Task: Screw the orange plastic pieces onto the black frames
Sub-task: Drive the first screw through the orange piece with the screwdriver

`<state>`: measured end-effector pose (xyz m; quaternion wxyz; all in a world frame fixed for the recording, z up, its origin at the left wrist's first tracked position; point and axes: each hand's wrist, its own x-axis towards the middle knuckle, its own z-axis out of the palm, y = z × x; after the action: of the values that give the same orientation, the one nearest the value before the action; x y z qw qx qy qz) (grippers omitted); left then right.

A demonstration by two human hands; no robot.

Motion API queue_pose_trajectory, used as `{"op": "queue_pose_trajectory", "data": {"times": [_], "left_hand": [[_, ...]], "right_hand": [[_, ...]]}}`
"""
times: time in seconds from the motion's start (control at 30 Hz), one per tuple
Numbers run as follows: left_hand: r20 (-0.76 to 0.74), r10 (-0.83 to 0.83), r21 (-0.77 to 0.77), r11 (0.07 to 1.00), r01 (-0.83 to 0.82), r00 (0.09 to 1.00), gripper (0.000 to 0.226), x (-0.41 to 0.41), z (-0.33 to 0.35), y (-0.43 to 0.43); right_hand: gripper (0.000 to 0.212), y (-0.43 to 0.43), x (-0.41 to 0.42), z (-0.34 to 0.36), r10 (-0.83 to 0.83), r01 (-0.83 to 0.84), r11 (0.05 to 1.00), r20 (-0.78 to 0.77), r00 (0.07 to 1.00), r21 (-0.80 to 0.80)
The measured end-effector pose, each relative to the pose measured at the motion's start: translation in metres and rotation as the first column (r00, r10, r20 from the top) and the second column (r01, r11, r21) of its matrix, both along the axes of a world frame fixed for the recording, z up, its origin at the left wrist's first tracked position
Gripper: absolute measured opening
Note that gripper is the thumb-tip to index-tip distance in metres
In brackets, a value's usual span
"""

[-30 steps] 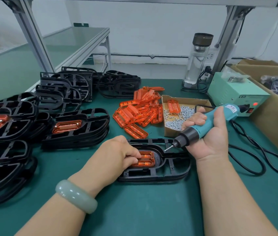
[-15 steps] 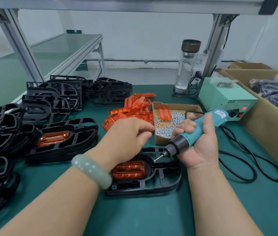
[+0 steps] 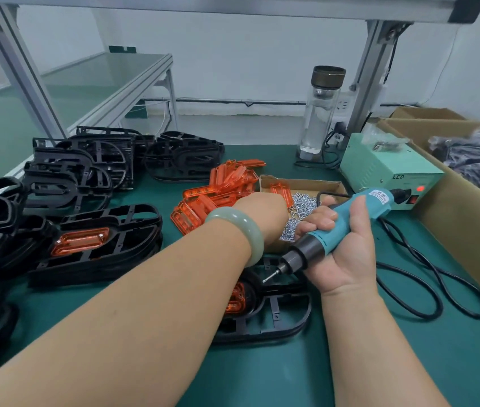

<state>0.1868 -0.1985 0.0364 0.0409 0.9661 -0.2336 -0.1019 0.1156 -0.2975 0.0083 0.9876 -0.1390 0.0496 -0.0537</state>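
A person is working at a green table [image 3: 262, 377]. The right hand [image 3: 347, 251] is gripping a blue electric screwdriver [image 3: 341, 227], fingers wrapped around its body. The bit is angling down and hovering just above a black frame [image 3: 276, 315] lying in front of them. An orange piece [image 3: 235, 301] is sitting in that frame, partly hidden by the left forearm; whether any screw is in it cannot be told.

The left hand [image 3: 262, 212] is reaching across into a cardboard box [image 3: 300, 183] of small silver screws [image 3: 301, 204]. Its fingertips are hidden behind the back of the hand, so whether they are pinching a screw cannot be told.

To the left, a stack of frames [image 3: 121, 254] is topped by one with an orange piece already screwed on. Further back, bare black frames [image 3: 86, 165] and a heap of loose orange pieces [image 3: 218, 189] are waiting, so much of the job appears to remain.
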Motion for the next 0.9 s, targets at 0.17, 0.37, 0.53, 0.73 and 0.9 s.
{"op": "queue_pose_trajectory", "data": {"times": [0.17,0.37,0.53,0.73,0.9], "left_hand": [[0.017,-0.012,-0.021,1.0,0.012,1.0,0.024,0.0009,0.0014,-0.0042],[0.089,0.086,-0.147,0.987,-0.072,0.992,0.019,-0.0015,-0.0019,-0.003],[0.061,0.137,-0.315,0.942,-0.112,0.989,0.021,-0.0019,-0.0042,0.0009],[0.05,0.149,-0.519,0.849,-0.102,0.988,0.015,-0.0016,-0.0004,0.0031],[-0.026,0.18,-0.627,0.763,-0.156,0.983,0.014,-0.0038,0.0004,0.0017]], "right_hand": [[0.035,0.0007,-0.0013,0.0003,0.008,-0.008,1.0,0.013,1.0,-0.002],[0.035,-0.0001,-0.0011,0.0002,0.005,-0.005,1.0,0.012,1.0,0.0],[0.035,-0.0004,-0.0004,0.0005,-0.002,0.002,1.0,0.009,1.0,-0.003],[0.035,-0.0012,-0.001,0.0004,-0.006,0.006,1.0,0.008,1.0,-0.007],[0.035,-0.0004,-0.0006,0.0001,-0.006,0.006,1.0,0.005,1.0,-0.006]]}}
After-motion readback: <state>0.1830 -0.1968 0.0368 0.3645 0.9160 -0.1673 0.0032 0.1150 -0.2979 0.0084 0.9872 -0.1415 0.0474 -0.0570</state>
